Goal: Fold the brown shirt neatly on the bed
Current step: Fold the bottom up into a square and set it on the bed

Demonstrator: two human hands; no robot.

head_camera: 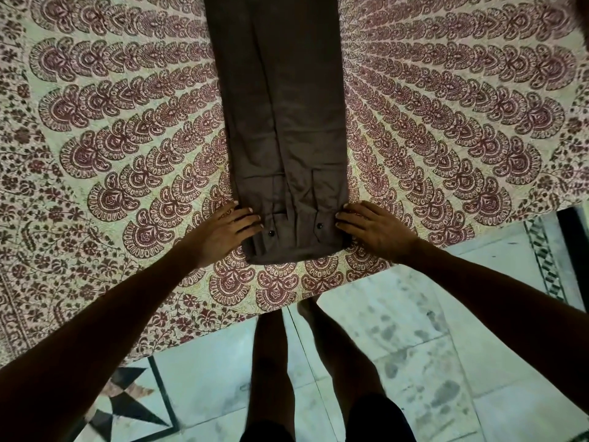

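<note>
The brown shirt point(280, 122) lies on the bed as a long narrow strip running away from me, its sides folded in and both sleeve cuffs with dark buttons at the near end. My left hand point(224, 232) rests on the shirt's near left corner, fingers spread over the edge. At the near right corner my right hand point(373, 226) does the same, fingertips touching the cloth. Whether either hand pinches the fabric I cannot tell.
The bed point(111, 148) is covered with a cream spread printed in maroon paisley rings. Its near edge runs diagonally just below the shirt. Beneath it are a pale tiled floor point(414, 346) and my bare legs point(274, 362).
</note>
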